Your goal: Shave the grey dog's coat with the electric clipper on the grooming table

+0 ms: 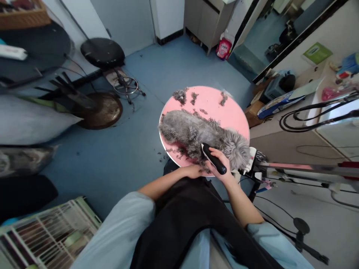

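A grey dog (202, 130) lies on a round pink grooming table (209, 98), its fluffy head to the right. The fur on its back is short; the head and legs are shaggier. My right hand (223, 167) is closed around a black hair clipper (214, 160), whose light-coloured head touches the fur on the dog's near side. At the table's near edge, my left hand (195, 171) is closed at the dog's leg (202, 161), its fingertips partly hidden in fur. Clumps of cut fur (179, 96) lie about the tabletop.
A black stool (102, 52) stands at the upper left, near a dark round table (53, 41). A wire cage (50, 235) is at lower left. On the right are a metal arm (305, 168), hanging black cables (288, 121) and a cluttered counter (316, 80).
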A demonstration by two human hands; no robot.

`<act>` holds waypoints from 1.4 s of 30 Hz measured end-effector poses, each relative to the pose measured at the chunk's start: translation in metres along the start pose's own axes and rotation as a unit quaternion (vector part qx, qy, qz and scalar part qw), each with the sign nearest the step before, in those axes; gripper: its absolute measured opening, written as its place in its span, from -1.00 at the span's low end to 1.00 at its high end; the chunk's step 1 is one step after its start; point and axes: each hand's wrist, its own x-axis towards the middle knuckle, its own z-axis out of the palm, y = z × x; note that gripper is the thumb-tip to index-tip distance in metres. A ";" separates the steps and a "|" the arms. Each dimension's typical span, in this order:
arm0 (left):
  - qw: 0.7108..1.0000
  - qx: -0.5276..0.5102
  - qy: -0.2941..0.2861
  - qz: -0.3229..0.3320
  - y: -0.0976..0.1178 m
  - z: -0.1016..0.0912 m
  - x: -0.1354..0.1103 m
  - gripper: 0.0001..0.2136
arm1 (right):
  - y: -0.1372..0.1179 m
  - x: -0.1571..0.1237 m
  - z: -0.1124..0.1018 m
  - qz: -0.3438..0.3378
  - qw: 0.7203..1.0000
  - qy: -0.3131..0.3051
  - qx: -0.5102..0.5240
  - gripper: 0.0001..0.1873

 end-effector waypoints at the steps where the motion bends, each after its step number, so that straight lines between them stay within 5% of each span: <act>1: 0.998 0.023 -0.054 -0.015 -0.003 -0.017 -0.017 -0.77 | 0.000 -0.003 0.006 0.015 1.000 -0.013 0.005 -0.68; 3: 0.976 0.079 -0.204 -0.010 -0.001 -0.063 -0.051 -0.73 | -0.003 -0.010 0.019 0.050 0.997 -0.063 0.021 -0.68; 4: 0.974 0.077 -0.210 0.030 0.007 -0.091 -0.063 -0.75 | -0.005 -0.014 0.026 0.066 0.994 -0.076 0.034 -0.68; 6: 0.985 0.077 -0.117 0.103 0.031 -0.145 -0.066 -0.71 | -0.011 -0.022 0.037 0.097 0.992 -0.039 0.070 -0.67; 9: 0.967 0.155 0.086 0.182 0.068 -0.192 -0.019 -0.69 | -0.021 -0.029 0.052 0.154 0.965 0.192 0.093 -0.66; 11: 0.946 0.243 0.071 0.204 0.078 -0.195 0.025 -0.56 | -0.025 -0.027 0.065 0.184 0.915 0.352 0.072 -0.65; 13: 0.929 0.320 -0.012 0.186 0.075 -0.187 0.060 -0.37 | -0.026 -0.020 0.081 0.201 0.878 0.433 0.047 -0.64; 15: 0.913 0.371 -0.066 0.157 0.067 -0.178 0.079 -0.30 | -0.027 -0.014 0.101 0.205 0.867 0.453 0.037 -0.62; 20: 0.896 0.405 -0.072 0.167 0.053 -0.180 0.086 -0.33 | -0.037 -0.013 0.148 0.219 0.864 0.442 0.097 -0.57; 26: 0.906 0.389 -0.082 0.147 0.052 -0.181 0.095 -0.31 | -0.036 0.001 0.154 0.262 0.762 0.588 0.067 -0.66; 33: 0.909 0.400 0.004 0.122 0.045 -0.179 0.093 -0.36 | -0.032 0.029 0.168 0.257 0.793 0.532 0.147 -0.63; 38: 0.904 0.415 0.007 0.106 0.042 -0.178 0.093 -0.33 | -0.032 0.033 0.157 0.266 0.714 0.629 0.151 -0.70; 42: 0.900 0.419 0.018 0.116 0.041 -0.175 0.093 -0.32 | -0.034 0.041 0.157 0.256 0.753 0.576 0.190 -0.61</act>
